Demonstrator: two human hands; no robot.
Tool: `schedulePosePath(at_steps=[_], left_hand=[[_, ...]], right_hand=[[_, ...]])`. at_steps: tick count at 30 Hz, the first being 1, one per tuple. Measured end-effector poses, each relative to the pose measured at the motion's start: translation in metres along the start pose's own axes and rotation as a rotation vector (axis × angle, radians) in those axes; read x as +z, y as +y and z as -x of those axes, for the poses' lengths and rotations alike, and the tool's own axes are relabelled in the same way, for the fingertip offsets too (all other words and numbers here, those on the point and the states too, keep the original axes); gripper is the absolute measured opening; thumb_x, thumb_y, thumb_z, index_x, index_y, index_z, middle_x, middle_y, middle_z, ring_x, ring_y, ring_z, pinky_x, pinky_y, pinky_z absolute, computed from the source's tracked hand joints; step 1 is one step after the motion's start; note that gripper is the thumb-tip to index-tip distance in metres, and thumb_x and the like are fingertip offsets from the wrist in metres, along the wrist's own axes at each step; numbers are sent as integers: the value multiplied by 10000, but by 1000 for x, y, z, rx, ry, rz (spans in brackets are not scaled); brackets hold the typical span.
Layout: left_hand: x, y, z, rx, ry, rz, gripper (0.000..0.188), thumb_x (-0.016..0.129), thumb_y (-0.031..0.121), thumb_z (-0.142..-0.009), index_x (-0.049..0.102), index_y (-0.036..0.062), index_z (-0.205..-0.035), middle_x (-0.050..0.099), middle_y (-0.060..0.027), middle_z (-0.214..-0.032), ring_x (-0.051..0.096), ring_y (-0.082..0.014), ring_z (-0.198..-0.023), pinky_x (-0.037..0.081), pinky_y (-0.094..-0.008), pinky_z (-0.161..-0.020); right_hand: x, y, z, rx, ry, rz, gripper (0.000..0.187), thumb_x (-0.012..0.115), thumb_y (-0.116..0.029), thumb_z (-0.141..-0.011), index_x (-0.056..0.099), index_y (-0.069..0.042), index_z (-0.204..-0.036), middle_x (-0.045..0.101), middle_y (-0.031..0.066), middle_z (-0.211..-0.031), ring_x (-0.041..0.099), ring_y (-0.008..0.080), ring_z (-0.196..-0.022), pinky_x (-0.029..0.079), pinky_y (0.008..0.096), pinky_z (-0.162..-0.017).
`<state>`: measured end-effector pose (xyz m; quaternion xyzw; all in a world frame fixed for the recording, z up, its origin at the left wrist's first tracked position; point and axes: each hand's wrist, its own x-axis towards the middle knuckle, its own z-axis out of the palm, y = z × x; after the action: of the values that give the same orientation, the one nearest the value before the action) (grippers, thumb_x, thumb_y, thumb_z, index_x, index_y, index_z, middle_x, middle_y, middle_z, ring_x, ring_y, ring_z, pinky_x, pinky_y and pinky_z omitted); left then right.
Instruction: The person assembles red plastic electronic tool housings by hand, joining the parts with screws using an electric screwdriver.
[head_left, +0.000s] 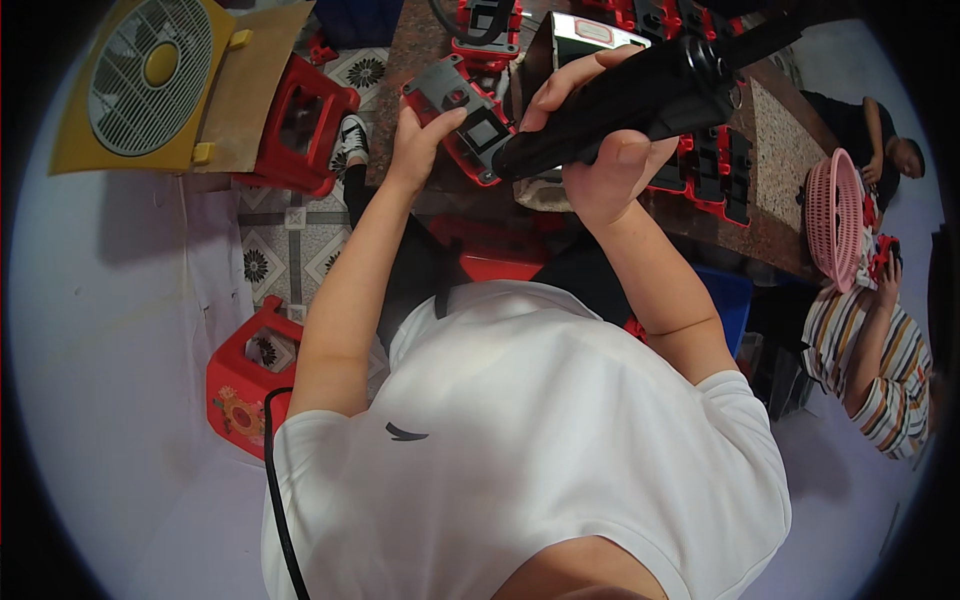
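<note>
Brown speckled stone forms the long worktable point(790, 150), on which many red and grey plastic parts are spread. Below it, a patterned tile floor point(290, 245) is seen, with a red plastic stool point(245, 380) standing at the person's left and a second red stool point(305, 125) farther off beside a yellow box fan point(140, 80) that is laid flat. A pink plastic basket point(835, 215) is seen at the table's right end, near another person in a striped shirt point(880, 370). A black, elongated power tool point(625, 105) is gripped by the right hand point(605, 165), the fingers being wrapped over its body; its tip is pointed down at a flat red and grey plastic part point(470, 125) on the table edge. That part is steadied by the left hand point(420, 140), with the thumb laid on its grey face and the fingers curled at its near edge.
</note>
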<state>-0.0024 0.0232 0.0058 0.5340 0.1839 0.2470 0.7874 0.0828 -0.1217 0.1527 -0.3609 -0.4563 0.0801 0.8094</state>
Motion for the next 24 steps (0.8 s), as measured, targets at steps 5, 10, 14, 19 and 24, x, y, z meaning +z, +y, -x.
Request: schedulePosePath(at_steps=[5,10,14,19,24], left_hand=[[-7,-6,-2,15,24,-8,464,703,110,-779,510,19,-1190,610,-74,-1078,591,-159,-990,463,-301,-896],[-8,-11,-4,45,11,5,474,709,118,-775,499,20,-1189,607,-75,-1075,588,-160,-992,461,-300,-900],[-10,-19,-7,19,27,26,462,709,120,-777,506,19,-1178,615,-71,-1060,595,-158,-973,468,-301,-883],[-2,-7,-4,58,-6,-2,418,712,116,-780,539,17,-1148,629,-69,-1058,604,-155,-957,479,-299,-855],[-8,-5,2,-6,33,-57,430,711,130,-791,528,27,-1166,621,-69,-1072,598,-162,-975,472,-300,-869]], right_hand=[[4,1,6,92,-122,196,713,644,-567,-835,404,17,-1166,593,152,-828,608,190,-630,535,303,-571],[7,12,11,93,-174,235,692,704,-475,-829,413,39,-1190,605,143,-815,599,185,-623,516,290,-581],[9,22,12,-13,-202,275,620,731,-391,-833,452,46,-1173,603,124,-789,602,185,-638,479,279,-559],[6,25,13,186,-180,266,629,862,-316,-682,528,16,-1099,623,71,-933,591,147,-780,479,255,-695],[-20,-16,-8,182,13,-112,439,648,-346,-889,478,28,-1043,615,122,-736,597,166,-588,490,271,-537]])
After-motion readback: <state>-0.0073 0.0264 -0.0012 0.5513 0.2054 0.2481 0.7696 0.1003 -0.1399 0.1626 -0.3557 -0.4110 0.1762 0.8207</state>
